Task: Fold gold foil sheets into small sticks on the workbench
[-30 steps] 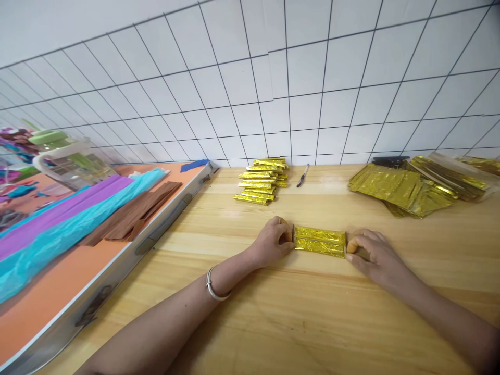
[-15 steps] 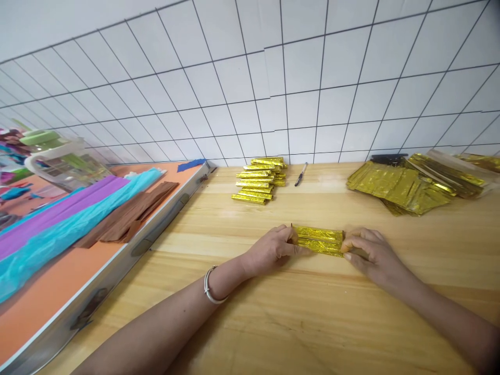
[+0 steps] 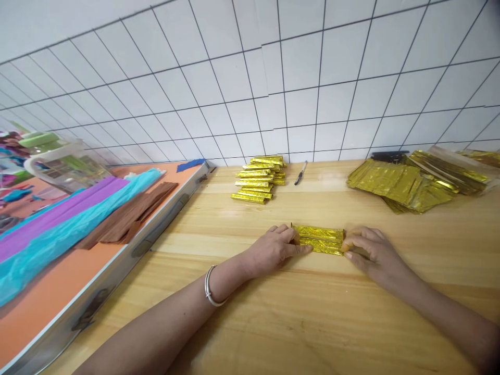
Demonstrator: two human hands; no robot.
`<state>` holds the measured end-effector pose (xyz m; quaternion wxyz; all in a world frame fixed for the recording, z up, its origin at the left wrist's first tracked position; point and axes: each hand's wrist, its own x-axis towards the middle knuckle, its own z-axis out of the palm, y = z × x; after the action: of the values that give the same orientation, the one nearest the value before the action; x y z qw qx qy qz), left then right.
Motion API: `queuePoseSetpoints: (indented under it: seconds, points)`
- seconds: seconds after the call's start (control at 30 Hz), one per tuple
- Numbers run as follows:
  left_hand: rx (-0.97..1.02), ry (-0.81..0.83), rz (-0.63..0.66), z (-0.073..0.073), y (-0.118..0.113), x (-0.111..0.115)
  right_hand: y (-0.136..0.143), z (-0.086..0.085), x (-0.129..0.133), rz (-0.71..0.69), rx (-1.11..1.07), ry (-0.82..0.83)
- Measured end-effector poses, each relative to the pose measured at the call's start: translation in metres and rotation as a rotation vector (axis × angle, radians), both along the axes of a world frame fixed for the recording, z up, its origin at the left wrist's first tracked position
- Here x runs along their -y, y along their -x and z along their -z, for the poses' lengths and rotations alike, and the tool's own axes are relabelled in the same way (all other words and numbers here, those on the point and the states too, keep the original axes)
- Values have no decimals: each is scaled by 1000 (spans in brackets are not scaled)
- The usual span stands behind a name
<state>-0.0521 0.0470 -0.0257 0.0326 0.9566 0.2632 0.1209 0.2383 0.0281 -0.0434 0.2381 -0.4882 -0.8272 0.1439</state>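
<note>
A shiny gold foil sheet [image 3: 322, 239], with a crease running along its length, lies low over the wooden table between my hands. My left hand [image 3: 275, 249] pinches its left end, the thumb lying along the near edge. At the other end, my right hand [image 3: 369, 250] grips the right edge between thumb and fingers. Farther back sits a stack of narrow folded gold foil strips [image 3: 260, 179]. Wider gold foil sheets [image 3: 398, 185] lie in a pile at the back right.
A pen [image 3: 300, 173] lies near the tiled wall [image 3: 300, 67]. On the left, an orange-topped table [image 3: 97, 276] with a raised edge bears brown paper strips [image 3: 128, 216], turquoise paper [image 3: 78, 232], purple paper [image 3: 74, 208] and a green-lidded bottle [image 3: 42, 146].
My left thumb has slid slightly right along the foil's near edge. Both hands keep hold of the gold foil sheet, which stays almost in place.
</note>
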Motion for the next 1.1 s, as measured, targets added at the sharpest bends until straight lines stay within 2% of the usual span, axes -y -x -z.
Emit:
queuePoseSetpoints:
  seconds: [0.17, 0.37, 0.63, 0.97, 1.1]
  points:
    - [-69, -55, -45, -4, -2, 4, 4, 0, 5, -23, 34, -94]
    - [-72, -62, -24, -4, -1, 4, 12, -4, 13, -189, 251, -163]
    - [-72, -33, -8, -5, 0, 2, 14, -7, 17, -173, 459, -195]
    - [-169, -66, -28, -15, -7, 8, 16, -1, 16, -205, 490, -233]
    - [-133, -90, -32, -10, -5, 8, 14, -2, 15, -209, 473, -231]
